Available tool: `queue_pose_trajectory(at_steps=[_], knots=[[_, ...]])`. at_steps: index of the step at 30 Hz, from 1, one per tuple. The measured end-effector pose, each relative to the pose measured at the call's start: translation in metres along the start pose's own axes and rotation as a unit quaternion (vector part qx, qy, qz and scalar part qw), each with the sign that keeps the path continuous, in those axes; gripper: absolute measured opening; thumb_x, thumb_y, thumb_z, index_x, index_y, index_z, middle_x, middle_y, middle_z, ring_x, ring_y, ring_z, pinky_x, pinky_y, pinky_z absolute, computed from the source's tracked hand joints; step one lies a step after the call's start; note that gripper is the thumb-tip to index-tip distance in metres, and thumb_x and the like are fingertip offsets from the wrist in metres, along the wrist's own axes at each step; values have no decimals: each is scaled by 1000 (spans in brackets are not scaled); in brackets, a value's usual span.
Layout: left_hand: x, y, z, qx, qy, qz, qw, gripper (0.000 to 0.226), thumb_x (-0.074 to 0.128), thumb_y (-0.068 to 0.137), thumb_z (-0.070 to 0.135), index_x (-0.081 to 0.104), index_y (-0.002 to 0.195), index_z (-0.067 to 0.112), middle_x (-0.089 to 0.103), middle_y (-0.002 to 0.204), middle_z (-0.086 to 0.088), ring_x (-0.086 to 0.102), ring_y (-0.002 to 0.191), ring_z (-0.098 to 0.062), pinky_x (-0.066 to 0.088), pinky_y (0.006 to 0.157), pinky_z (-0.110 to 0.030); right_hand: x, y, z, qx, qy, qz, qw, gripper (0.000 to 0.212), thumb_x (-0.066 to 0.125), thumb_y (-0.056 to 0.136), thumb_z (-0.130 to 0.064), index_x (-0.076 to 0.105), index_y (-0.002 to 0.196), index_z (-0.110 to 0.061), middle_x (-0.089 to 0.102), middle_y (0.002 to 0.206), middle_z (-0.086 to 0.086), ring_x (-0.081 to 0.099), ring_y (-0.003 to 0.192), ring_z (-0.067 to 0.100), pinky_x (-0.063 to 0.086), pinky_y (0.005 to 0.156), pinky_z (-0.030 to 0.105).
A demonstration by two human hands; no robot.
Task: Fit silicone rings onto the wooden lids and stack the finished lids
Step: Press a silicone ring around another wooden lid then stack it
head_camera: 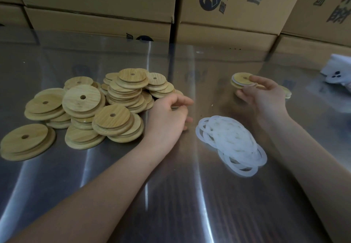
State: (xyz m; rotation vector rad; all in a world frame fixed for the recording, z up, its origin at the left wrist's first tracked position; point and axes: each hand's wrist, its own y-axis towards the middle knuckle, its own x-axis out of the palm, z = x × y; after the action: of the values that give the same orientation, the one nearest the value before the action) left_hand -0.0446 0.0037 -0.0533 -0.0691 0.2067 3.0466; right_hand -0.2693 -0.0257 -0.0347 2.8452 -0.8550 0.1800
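Wooden lids sit piled by the left hand, curled and maybe grabbing one (can't tell), while the right hand pinches a ringed lid for stacking.

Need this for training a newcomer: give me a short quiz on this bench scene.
1. True or false: the pile of silicone rings lies to the right of the heap of bare wooden lids.
2. What does the right hand hold? A: a loose ring. B: a ringed lid. C: nothing.
3. Fill in: each wooden lid has a round ___ through its centre.

Key: 1 true; 2 B; 3 hole.
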Motion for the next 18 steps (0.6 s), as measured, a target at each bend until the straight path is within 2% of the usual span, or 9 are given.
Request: queue_pose_trajectory(at_steps=[5,8,11,18], knots=[[0,-1,0,2,17,-1,1000,33,47,94,0,68,87,24,67,94,7,71,68,-8,58,60,-28,-13,16,8,-18,-21,53,998,34,62,88,9,58,121,1,66,103,16,73,84,22,58,76,23],[0,-1,0,6,30,-1,1000,33,47,93,0,69,87,25,67,94,7,71,69,-7,58,61,-29,-19,26,14,1,-54,73,996,34,64,90,2,59,123,-4,66,103,20,71,80,25,58,67,22],[0,-1,0,8,34,-3,999,33,47,93,0,69,87,25,66,96,9,71,69,-6,57,60,-23,-24,32,17,11,-108,88,990,34,65,92,-7,60,125,-10,68,98,17,70,74,20,60,65,24],[1,-2,0,9,47,-6,999,33,47,93,0,69,88,25,65,96,10,71,70,-6,55,57,-17,-30,42,18,27,-143,67,987,38,54,98,-9,54,136,-11,63,83,11,64,67,18,58,57,22]])
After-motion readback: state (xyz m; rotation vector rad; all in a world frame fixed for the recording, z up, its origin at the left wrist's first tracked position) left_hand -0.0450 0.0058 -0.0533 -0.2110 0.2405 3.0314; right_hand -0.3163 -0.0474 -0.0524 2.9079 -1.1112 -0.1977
